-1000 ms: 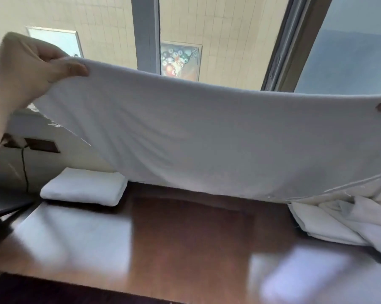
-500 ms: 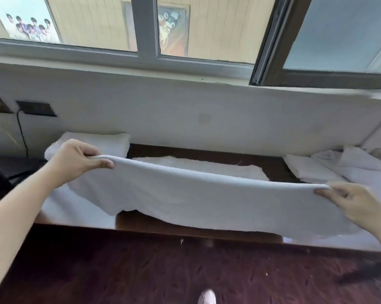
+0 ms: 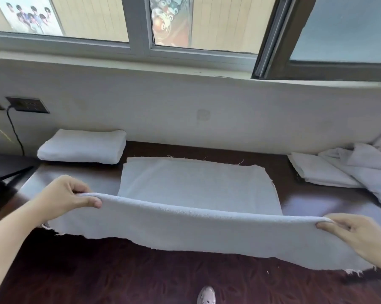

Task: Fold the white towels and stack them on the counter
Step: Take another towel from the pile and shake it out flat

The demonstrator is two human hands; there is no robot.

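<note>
I hold a white towel [image 3: 198, 229] by its folded edge, stretched across the front of the dark wooden counter [image 3: 305, 198]. My left hand [image 3: 64, 198] pinches its left end and my right hand [image 3: 356, 233] pinches its right end. The far half of the towel lies flat on the counter, and the near half hangs over the front edge. A folded white towel [image 3: 82, 147] rests at the back left against the wall. A loose heap of unfolded white towels [image 3: 347, 170] lies at the back right.
A white wall with a window sill runs behind the counter. A dark socket plate [image 3: 27, 104] with a black cable [image 3: 15, 132] sits at the left. A black object [image 3: 7, 165] lies at the counter's left end. Dark patterned carpet and my shoe [image 3: 206, 295] show below.
The towel came down from held high in front of the window to the counter. Its far half now lies flat, and my hands have dropped to the front edge.
</note>
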